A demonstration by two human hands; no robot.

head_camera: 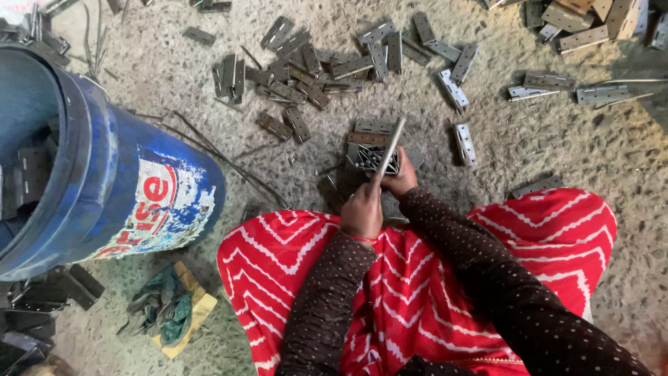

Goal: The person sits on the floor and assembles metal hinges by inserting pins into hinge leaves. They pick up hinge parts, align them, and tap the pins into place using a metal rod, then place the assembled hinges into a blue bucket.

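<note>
My left hand [362, 209] grips the lower end of a long metal rod [392, 144] that slants up and to the right. Just beyond it, my right hand [402, 177] rests against a small metal box of thin pins [371, 158] on the floor. A flat metal hinge [372, 127] lies right behind the box, under the rod's upper end. Dark dotted sleeves cover both arms, and my knees in red cloth with white zigzags [557, 230] fill the lower frame.
Many grey metal hinges [299, 66] lie scattered over the rough concrete floor, with more at the top right [577, 28]. A blue plastic bucket [125, 181] holding metal parts stands at the left. Thin wires [223, 157] and crumpled cloth on cardboard [167, 310] lie near it.
</note>
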